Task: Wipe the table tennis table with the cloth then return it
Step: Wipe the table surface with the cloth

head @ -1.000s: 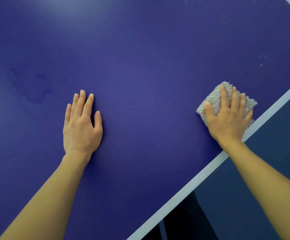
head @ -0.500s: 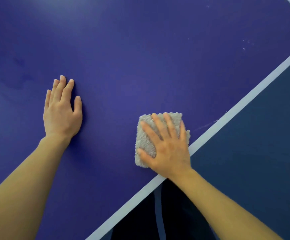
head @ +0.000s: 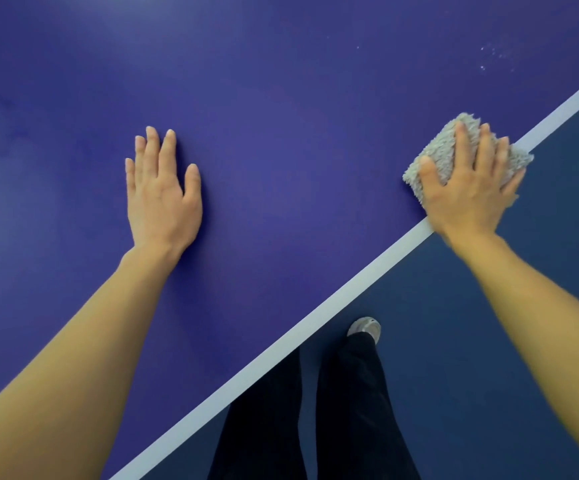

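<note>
my right hand (head: 468,199) presses flat, fingers spread and holding nothing closed, on the folded grey fluffy cloth (head: 444,152) at the white edge stripe (head: 315,320) of the purple table tennis table (head: 281,116), right side. my left hand (head: 161,195) rests open-palmed on the table, well apart to the left.

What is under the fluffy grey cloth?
The fluffy grey cloth lies on the purple table tennis table, across its white edge stripe. The right hand presses on top. The table right beneath it is covered, so any dirt there cannot be seen.
</note>
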